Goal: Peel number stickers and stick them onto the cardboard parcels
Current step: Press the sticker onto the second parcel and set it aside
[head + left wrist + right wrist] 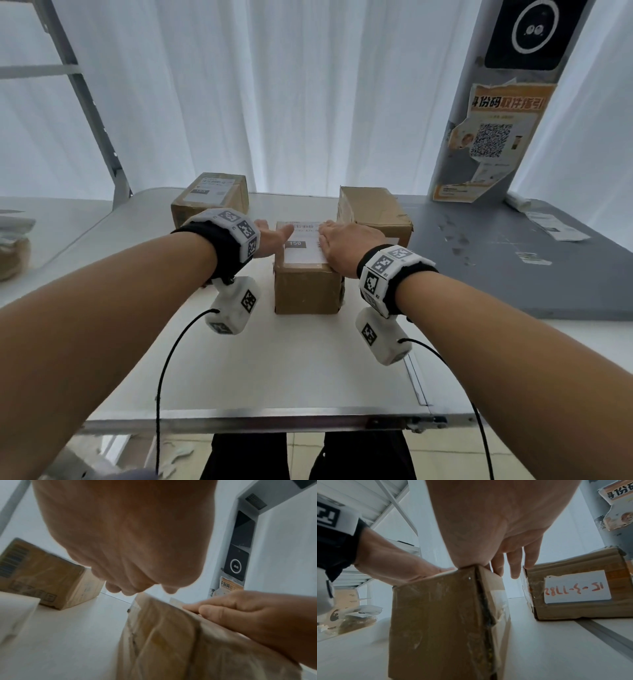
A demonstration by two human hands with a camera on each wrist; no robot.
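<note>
Cardboard parcel (305,284) mid-desk already wears its dark number sticker (295,243), and both flat, uncurled hands, left (270,236) and right (346,245), press on top. The far-left-corner parcel (210,198) looks stickered too; the far-right parcel (375,210) shows none, likely next.

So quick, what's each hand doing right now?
Left hand: open, fingers resting on the middle parcel.
Right hand: open, lying flat on the same parcel's top.
</note>
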